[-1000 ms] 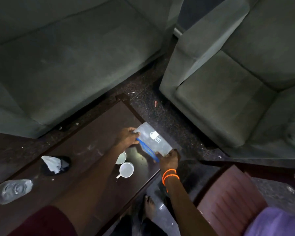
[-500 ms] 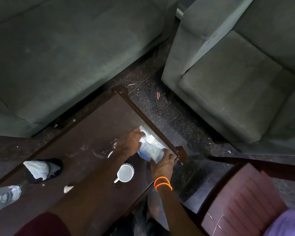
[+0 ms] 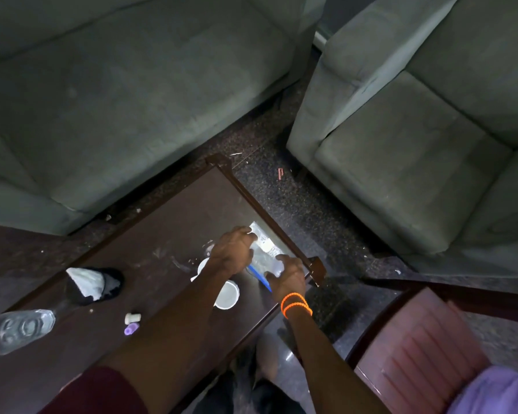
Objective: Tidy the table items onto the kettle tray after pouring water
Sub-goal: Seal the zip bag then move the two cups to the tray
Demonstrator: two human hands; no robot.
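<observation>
A clear plastic pouch (image 3: 265, 253) with a blue zip strip lies flat near the right end of the dark wooden table (image 3: 174, 216). My left hand (image 3: 231, 253) presses on its far left part and my right hand (image 3: 286, 274), with orange bands at the wrist, holds its near right edge. Two white cups (image 3: 228, 295) stand just left of the pouch, partly hidden under my left forearm. A clear water bottle (image 3: 15, 327) lies on its side at the table's left end. A dark holder with white tissue (image 3: 92, 283) stands near it. No kettle tray is in view.
A small white cap (image 3: 132, 318) and a purple cap (image 3: 131, 329) lie on the table near my left arm. Grey sofas (image 3: 132, 94) stand beyond the table and at the right. A red-cushioned chair (image 3: 422, 351) is at the lower right.
Both hands have brought the pouch down from over the table's right edge and laid it flat on the tabletop. The view has tilted, showing the caps.
</observation>
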